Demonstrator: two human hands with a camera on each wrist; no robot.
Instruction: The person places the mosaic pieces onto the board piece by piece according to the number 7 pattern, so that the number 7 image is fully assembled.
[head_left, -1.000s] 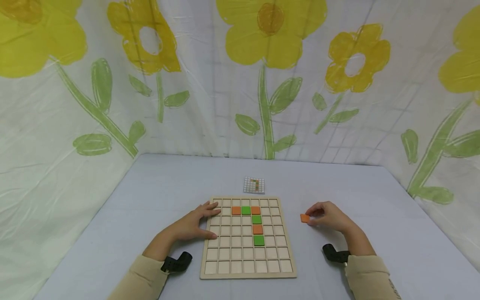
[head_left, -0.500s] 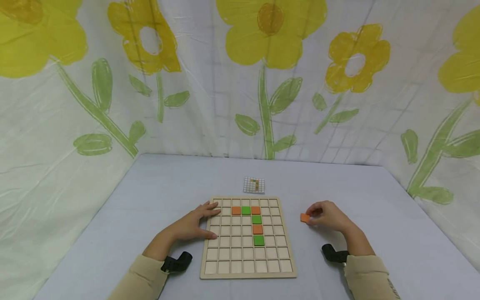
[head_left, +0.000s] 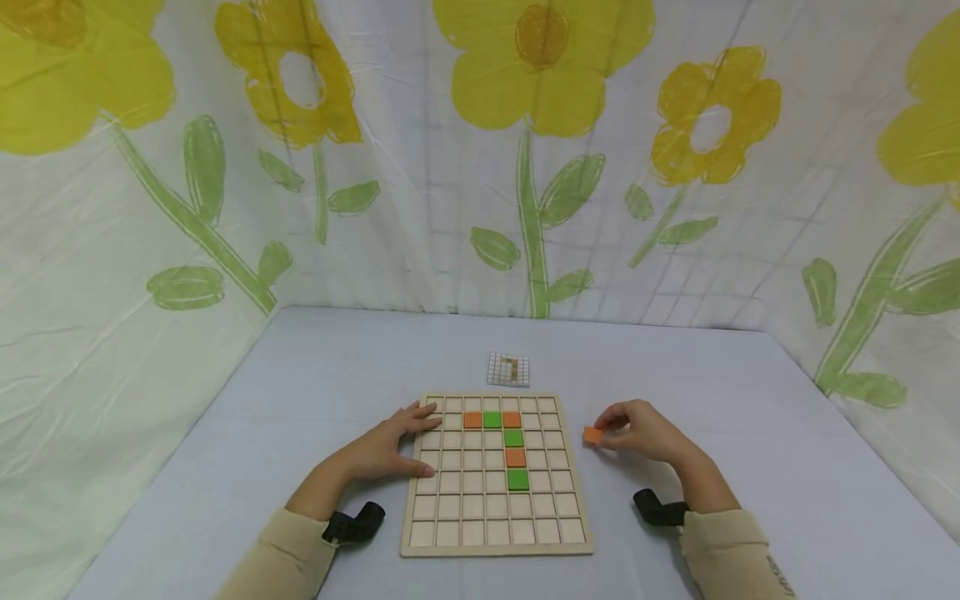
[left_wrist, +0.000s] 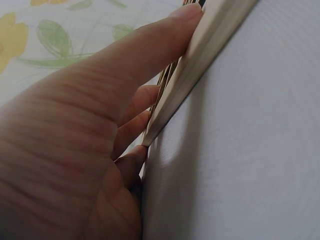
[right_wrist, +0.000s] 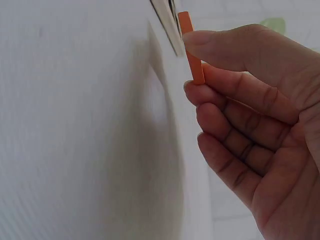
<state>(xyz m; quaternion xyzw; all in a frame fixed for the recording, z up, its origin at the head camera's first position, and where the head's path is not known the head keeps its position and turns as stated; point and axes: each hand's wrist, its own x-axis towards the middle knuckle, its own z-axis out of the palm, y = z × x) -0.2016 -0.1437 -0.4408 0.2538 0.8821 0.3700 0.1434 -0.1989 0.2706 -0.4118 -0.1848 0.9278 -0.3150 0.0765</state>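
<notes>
A wooden grid board (head_left: 497, 557) lies on the table, with orange and green square tiles in some of its cells. Three tiles form a row near the top: orange (head_left: 472, 421), green (head_left: 491, 421), orange. Below the row's right end a column runs down, its lowest tile green (head_left: 518, 480). My left hand (head_left: 382, 450) rests on the board's left edge, thumb and fingers spread. To the right of the board, my right hand (head_left: 641, 432) pinches an orange tile (head_left: 592, 437) between thumb and fingers. The right wrist view shows that tile (right_wrist: 192, 50) edge-on, above the table.
Behind the board lies a small printed card (head_left: 508, 369) with a grid and coloured squares. A white cloth covers the table (head_left: 337, 350). At the back hangs a curtain (head_left: 420, 208) with painted yellow flowers.
My right hand has moved a little to the left, bringing the orange tile closer to the board. The left hand and the tiles on the board have stayed in place.
</notes>
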